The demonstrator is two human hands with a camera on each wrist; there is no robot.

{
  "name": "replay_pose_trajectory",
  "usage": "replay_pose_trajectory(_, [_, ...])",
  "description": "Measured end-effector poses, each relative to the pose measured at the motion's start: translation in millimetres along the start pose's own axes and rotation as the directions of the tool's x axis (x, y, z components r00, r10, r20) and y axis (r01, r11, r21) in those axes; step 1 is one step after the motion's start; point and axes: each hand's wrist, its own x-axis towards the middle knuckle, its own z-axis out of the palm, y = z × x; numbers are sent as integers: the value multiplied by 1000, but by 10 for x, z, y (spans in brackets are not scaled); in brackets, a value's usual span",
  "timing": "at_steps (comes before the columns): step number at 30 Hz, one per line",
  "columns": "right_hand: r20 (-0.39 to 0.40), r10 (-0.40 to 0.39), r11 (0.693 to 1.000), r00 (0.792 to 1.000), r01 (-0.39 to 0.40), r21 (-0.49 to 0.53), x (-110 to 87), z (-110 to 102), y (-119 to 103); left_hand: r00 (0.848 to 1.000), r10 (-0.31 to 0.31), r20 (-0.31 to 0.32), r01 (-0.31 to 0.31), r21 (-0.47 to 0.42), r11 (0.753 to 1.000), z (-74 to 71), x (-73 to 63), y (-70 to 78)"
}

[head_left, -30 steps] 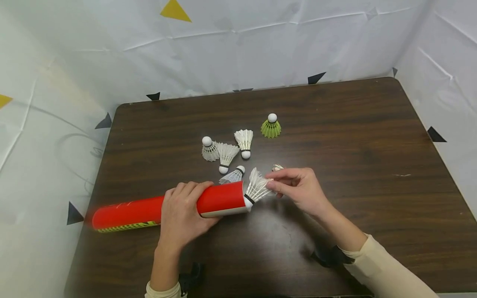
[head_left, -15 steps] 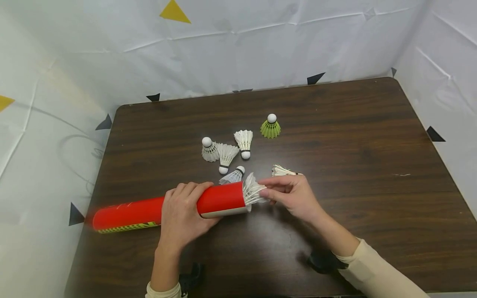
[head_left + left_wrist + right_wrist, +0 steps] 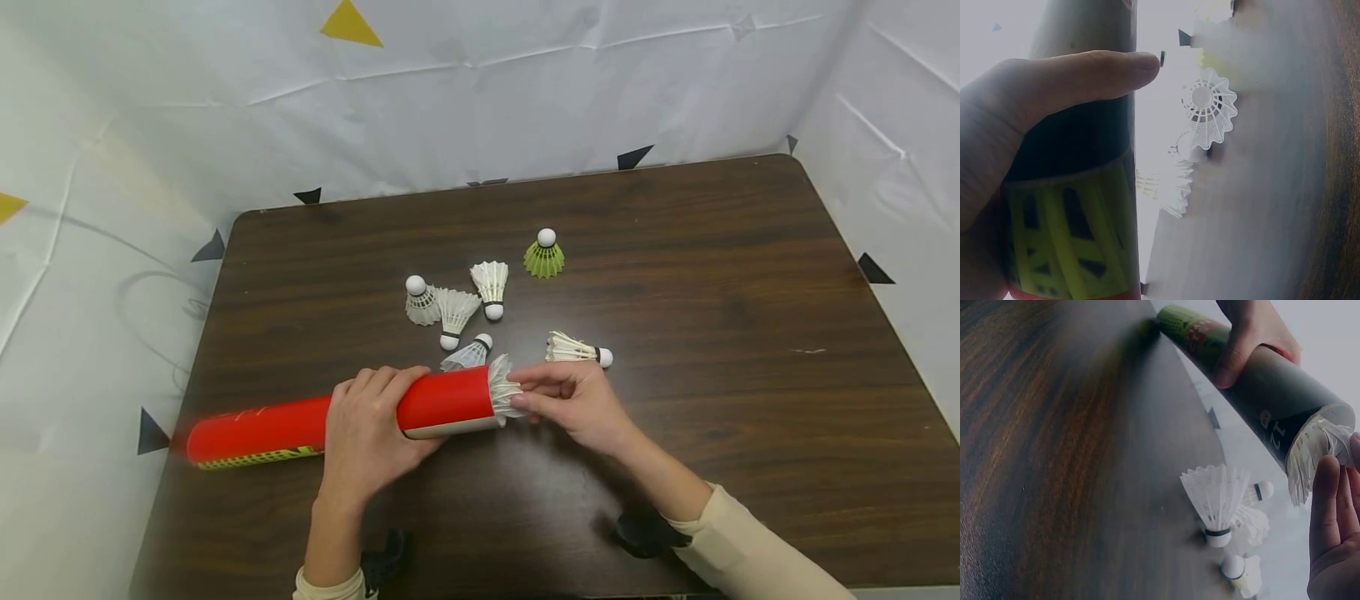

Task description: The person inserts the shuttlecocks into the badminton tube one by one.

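My left hand (image 3: 371,433) grips a long red shuttlecock tube (image 3: 450,396) around its body, tilted across the table with the open mouth to the right. In the left wrist view the thumb (image 3: 1094,75) lies across the tube's printed side. A white feather shuttlecock (image 3: 502,387) sits in the mouth, cork end inside and hidden, ragged feathers sticking out. Pinching those feathers at the rim is my right hand (image 3: 573,400). The right wrist view shows the feather skirt (image 3: 1310,453) spread at the opening, with fingertips against it.
Behind the tube lie several white shuttlecocks, among them an upright one (image 3: 423,302) and one on its side (image 3: 490,287). A yellow-green shuttlecock (image 3: 544,260) stands farther back. Just beyond my right hand lies another white one (image 3: 576,348). White sheeting (image 3: 525,108) walls the table.
My right hand has moved left, pushing the shuttlecock from the tube's mouth deeper inside, so only its feather ends show. The shuttlecock behind that hand is now uncovered. The left hand stays put.
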Motion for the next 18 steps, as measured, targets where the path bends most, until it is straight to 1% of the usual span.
replay_pose_trajectory(5, [0, 9, 1000, 1000, -9, -3, 2, 52, 9, 1000, -3, 6, 3, 2, 1000, -4, 1, 8])
replay_pose_trajectory(9, [-1, -1, 1000, 1000, 1, -10, 4, 98, 19, 1000, -1, 7, 1, 3, 1000, -6, 4, 11])
replay_pose_trajectory(16, [6, -28, 1000, 1000, 28, 10, 28, 168, 59, 1000, 4, 6, -4, -8, 1000, 8, -3, 1])
replay_pose_trajectory(18, [5, -24, 1000, 1000, 24, 8, 37, 181, 64, 1000, 7, 5, -7, -10, 1000, 11, -1, 2])
